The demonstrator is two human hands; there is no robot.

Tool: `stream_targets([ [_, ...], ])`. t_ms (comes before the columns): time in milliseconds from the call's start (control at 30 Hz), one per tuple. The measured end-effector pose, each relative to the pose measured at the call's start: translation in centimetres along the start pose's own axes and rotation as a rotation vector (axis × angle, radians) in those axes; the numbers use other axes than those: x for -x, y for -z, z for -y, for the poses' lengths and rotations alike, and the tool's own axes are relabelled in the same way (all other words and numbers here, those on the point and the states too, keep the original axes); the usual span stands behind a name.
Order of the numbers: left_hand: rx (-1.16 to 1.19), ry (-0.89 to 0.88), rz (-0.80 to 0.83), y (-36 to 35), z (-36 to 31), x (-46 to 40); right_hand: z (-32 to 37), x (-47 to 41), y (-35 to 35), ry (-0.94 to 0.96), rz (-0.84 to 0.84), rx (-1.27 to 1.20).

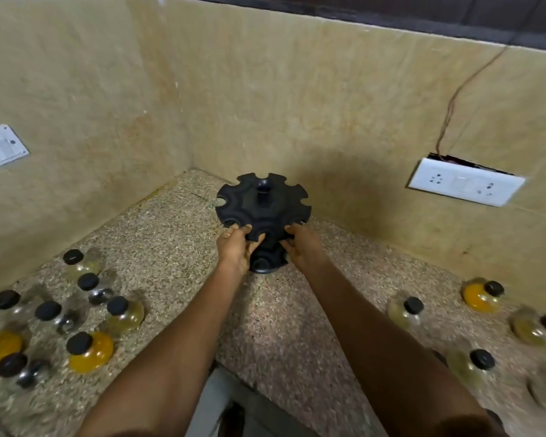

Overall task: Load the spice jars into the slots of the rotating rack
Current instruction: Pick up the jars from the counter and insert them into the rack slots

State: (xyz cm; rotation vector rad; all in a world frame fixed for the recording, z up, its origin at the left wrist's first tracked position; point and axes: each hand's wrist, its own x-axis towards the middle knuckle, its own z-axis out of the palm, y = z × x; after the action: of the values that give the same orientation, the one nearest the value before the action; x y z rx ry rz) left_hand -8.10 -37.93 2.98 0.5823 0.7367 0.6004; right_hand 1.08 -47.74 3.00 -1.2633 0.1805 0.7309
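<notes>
A black rotating rack (259, 203) with notched slots and a centre knob stands in the counter's corner, and no jar sits in it. My left hand (235, 247) grips its near left edge, fingers curled over the top disc. My right hand (300, 246) holds the near right edge the same way. Several black-capped glass spice jars stand on the counter at the left, among them one with yellow powder (90, 351) and one with pale contents (125, 313). More jars stand at the right, such as a yellow one (483, 296) and a pale one (405, 312).
The speckled granite counter (171, 234) wraps an inner corner between beige tiled walls. A white socket plate (465, 182) with a loose wire hangs on the right wall; another plate (0, 146) is on the left wall. The counter's front edge notches inward below my arms.
</notes>
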Motion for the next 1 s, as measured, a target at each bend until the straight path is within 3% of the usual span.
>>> stream_targets([
  [300, -0.029, 0.054, 0.024, -1.3, 6.0, 6.3, -0.8, 4.6, 8.1, 0.028, -0.046, -0.050],
  [567, -0.044, 0.114, 0.008, -1.3, 9.0, 4.7, -1.5, 4.0, 10.2, 0.049, -0.093, -0.108],
  [733, -0.027, 0.115, 0.070, -0.7, 9.3, 2.1, -1.7, 2.8, 10.2, 0.074, -0.005, -0.166],
  [867, -0.180, 0.122, 0.190, 0.3, 11.2, 2.6, -2.9, 1.9, 11.7, 0.097, -0.016, -0.200],
  [1000, -0.412, 0.018, 0.206, 1.1, 15.3, 3.8, -5.9, 2.5, 15.6, 0.095, -0.210, -0.152],
])
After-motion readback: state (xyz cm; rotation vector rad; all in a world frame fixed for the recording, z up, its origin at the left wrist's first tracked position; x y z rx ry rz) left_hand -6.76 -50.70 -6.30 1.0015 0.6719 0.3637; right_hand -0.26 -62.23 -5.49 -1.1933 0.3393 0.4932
